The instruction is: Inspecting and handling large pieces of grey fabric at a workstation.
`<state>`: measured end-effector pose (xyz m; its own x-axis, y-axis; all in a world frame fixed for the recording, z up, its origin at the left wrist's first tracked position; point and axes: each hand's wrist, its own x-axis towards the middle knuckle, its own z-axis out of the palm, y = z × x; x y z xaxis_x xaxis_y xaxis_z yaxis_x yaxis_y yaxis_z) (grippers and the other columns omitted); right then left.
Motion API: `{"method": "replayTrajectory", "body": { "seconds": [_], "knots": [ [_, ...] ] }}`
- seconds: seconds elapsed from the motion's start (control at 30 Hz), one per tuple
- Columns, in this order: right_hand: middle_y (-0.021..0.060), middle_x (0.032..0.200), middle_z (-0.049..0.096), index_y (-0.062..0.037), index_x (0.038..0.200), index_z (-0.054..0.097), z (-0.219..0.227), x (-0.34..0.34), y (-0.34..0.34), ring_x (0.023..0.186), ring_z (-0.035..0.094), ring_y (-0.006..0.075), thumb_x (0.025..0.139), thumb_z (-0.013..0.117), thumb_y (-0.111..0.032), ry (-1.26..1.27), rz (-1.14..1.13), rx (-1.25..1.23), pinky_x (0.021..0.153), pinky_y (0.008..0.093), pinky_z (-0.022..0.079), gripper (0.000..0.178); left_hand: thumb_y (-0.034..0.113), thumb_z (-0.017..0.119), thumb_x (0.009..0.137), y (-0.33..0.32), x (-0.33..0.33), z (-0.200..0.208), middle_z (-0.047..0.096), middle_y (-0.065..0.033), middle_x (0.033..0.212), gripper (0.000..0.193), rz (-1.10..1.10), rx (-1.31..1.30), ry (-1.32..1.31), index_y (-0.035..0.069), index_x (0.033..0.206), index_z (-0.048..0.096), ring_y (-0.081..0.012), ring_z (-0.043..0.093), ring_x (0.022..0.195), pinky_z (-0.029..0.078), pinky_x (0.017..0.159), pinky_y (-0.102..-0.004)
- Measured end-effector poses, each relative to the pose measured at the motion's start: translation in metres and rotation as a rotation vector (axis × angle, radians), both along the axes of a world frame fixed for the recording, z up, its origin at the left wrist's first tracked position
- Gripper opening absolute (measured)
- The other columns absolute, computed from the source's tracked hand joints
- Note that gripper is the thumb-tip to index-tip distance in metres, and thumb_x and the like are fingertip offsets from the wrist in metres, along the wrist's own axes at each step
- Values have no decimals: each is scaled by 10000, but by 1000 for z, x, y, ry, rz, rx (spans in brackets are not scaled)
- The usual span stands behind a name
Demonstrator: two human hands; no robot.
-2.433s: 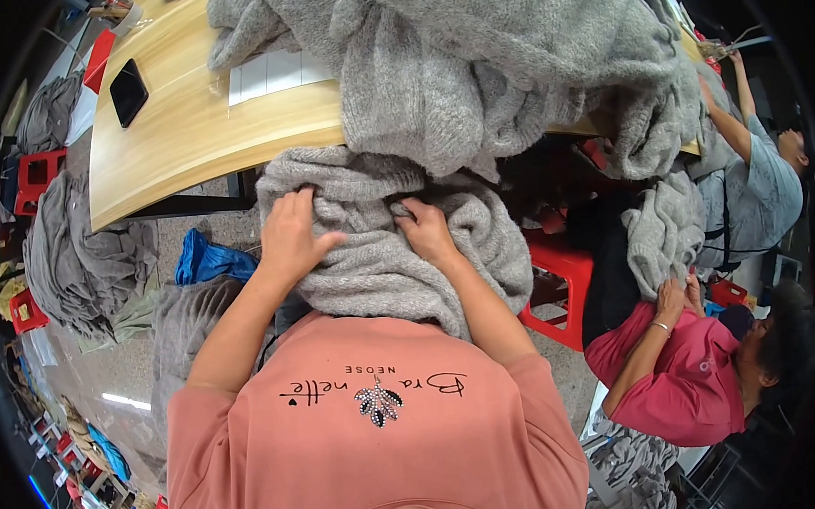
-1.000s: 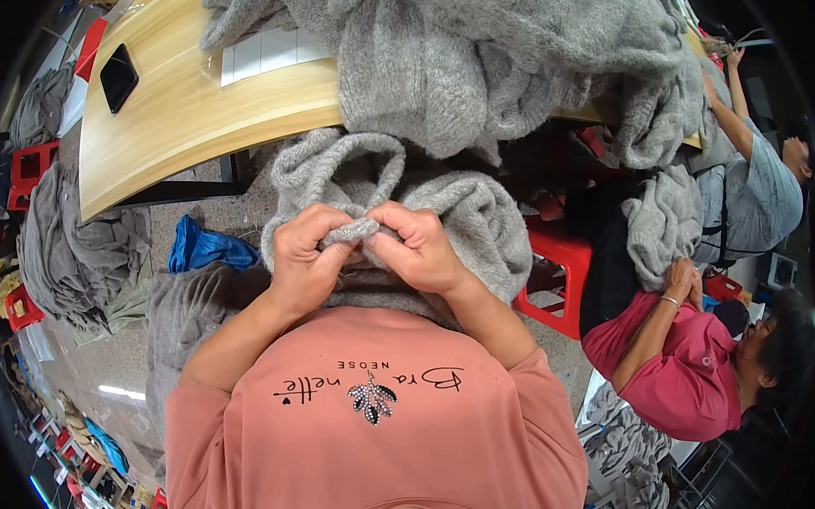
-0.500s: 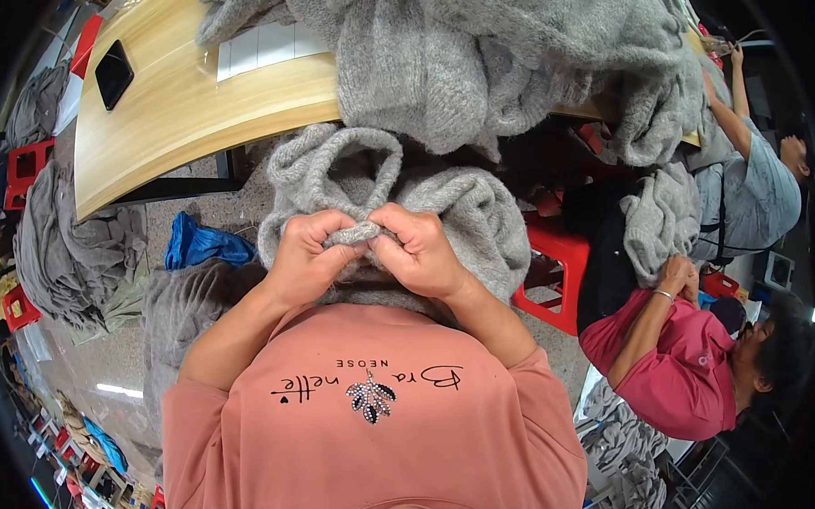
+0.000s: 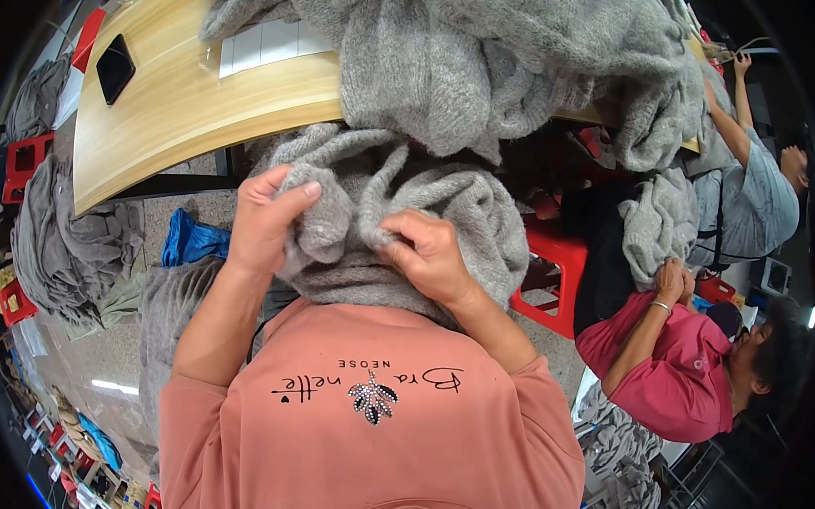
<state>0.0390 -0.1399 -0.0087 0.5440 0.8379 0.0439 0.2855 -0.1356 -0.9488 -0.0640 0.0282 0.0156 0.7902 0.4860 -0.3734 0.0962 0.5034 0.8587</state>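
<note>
A fluffy grey knitted garment (image 4: pixel 483 210) lies bunched in my lap, its ribbed band forming a loose loop toward the table. My left hand (image 4: pixel 268 220) grips a folded part of the knit, thumb on top and fingers wrapped behind it. Lower and to the right, my right hand (image 4: pixel 428 252) pinches the edge of the band between thumb and fingers. A gap separates the two hands, with the band slack between them. The fingertips of both hands are partly hidden in the knit.
A wooden table (image 4: pixel 174 110) stands ahead, bearing a heap of grey knitwear (image 4: pixel 525 40), a black phone (image 4: pixel 115 69) and white paper (image 4: pixel 276 47). A red stool (image 4: pixel 549 271) is close on my right. Beyond it, a person in a magenta top (image 4: pixel 672 370) handles grey knitwear.
My hands were together at the band; now they are apart. The left has moved up and left with a fold of knit, the right slightly right and down. The band's loop has collapsed.
</note>
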Motion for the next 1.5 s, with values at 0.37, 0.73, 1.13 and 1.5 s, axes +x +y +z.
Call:
{"method": "replayTrajectory", "body": {
  "seconds": [0.37,0.73,1.13,1.5],
  "knots": [
    [88,725,533,13,794,563,22,3,12,504,469,176,579,573,36,-739,34,525,419,269,374,216,-40,581,707,-29,1,-1,583,8,756,117,-156,16,-68,-6,818,598,-42,498,682,414,622,-193],
    [121,770,534,31,824,545,7,-3,13,533,491,204,603,566,69,-784,2,463,435,282,400,224,-36,586,722,-25,-5,-7,568,-30,769,108,-254,194,-131,-43,826,613,-76,502,698,400,615,-210],
    [111,792,556,17,768,549,11,9,13,684,563,244,614,524,100,-129,294,187,603,300,451,177,-57,555,678,-37,-19,-11,595,-61,740,131,-189,578,-67,-6,786,609,-127,544,664,425,600,-235],
    [120,677,542,12,825,531,4,-9,17,553,552,187,648,506,62,-11,34,52,516,275,434,186,-134,501,562,-31,-15,-7,580,-118,721,264,-129,1079,-119,6,770,582,-253,575,643,460,558,-299]
  ]
}}
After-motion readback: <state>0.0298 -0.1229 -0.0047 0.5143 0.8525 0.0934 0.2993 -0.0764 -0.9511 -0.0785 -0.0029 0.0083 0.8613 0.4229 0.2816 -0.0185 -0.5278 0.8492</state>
